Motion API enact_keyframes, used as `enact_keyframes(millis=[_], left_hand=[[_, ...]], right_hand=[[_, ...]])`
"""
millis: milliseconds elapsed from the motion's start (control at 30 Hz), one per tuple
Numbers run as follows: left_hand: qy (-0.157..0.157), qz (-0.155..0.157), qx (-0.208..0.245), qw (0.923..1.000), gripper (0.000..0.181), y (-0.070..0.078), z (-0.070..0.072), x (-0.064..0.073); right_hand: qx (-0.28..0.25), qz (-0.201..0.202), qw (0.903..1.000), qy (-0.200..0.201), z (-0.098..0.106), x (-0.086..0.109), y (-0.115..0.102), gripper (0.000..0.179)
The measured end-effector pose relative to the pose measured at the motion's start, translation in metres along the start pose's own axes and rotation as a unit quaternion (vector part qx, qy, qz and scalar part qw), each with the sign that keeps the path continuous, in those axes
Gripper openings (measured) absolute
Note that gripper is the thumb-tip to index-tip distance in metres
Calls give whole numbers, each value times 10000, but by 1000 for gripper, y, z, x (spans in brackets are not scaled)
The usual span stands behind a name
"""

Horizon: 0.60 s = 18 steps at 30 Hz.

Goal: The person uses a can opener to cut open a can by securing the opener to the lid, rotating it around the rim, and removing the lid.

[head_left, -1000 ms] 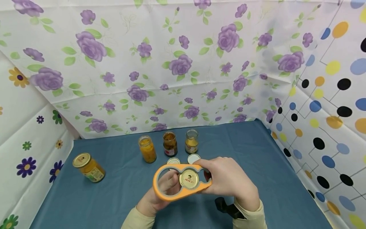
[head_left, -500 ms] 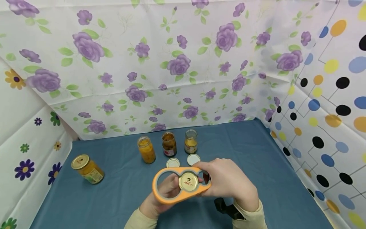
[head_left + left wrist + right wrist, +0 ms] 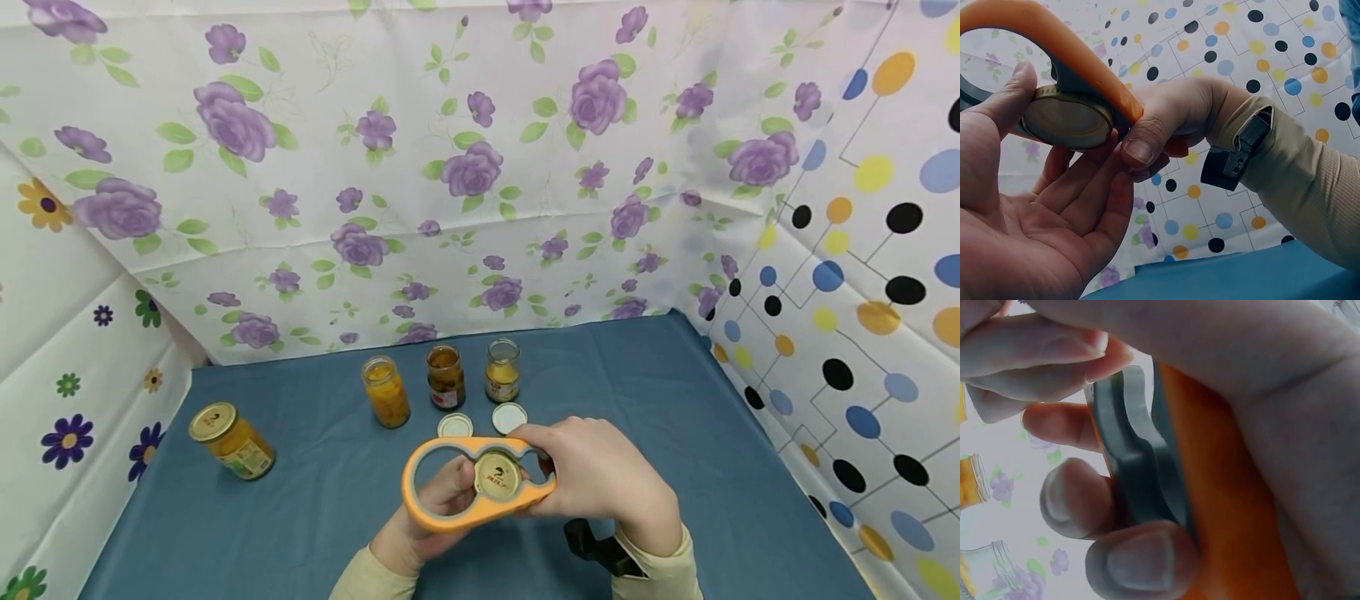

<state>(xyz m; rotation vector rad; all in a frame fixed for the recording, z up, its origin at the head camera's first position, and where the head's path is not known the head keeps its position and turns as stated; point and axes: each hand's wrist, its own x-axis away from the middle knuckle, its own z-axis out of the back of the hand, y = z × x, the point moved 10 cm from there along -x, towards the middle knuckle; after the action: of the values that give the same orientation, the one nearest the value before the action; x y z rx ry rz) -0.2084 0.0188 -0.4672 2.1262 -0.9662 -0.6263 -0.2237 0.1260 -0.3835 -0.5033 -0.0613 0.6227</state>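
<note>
fingers first: on the left hand [image 3: 1035, 219], from my station, i see thumb and fingertips pinching a loose gold lid [image 3: 498, 475] at its rim, its underside showing to the left wrist view. the right hand [image 3: 600, 471] has its fingers curled around one end of an orange jar opener [image 3: 487, 510], a black strap [image 3: 603, 550] at its wrist. my head view puts that lid inside the opener's middle loop, held up above the blue tablecloth [image 3: 337, 500]; i can't tell how tightly the loop fits. just beyond, two lids, a cream one [image 3: 455, 426] and a white one [image 3: 510, 417], lie on the cloth. over to the left stands a gold-lidded jar [image 3: 246, 452]. behind the lids i get three lidless jars: orange-yellow [image 3: 387, 398], brown [image 3: 447, 383], pale yellow [image 3: 502, 380]. farthest back hangs a purple-rose curtain [image 3: 472, 175].
</note>
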Motion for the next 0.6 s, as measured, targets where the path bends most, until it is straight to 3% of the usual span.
enact_keyframes(millis=[133, 367, 600], left_hand=[[-10, 37, 11, 10000, 53, 0, 0, 0], [316, 403, 47, 9987, 59, -5, 7, 1], [389, 549, 179, 9976, 50, -4, 10, 2]], right_hand=[[67, 10, 10000, 24, 1, -1, -1, 69], [109, 83, 9999, 68, 2, -1, -3, 73], [108, 183, 9997, 109, 4, 0, -5, 80]])
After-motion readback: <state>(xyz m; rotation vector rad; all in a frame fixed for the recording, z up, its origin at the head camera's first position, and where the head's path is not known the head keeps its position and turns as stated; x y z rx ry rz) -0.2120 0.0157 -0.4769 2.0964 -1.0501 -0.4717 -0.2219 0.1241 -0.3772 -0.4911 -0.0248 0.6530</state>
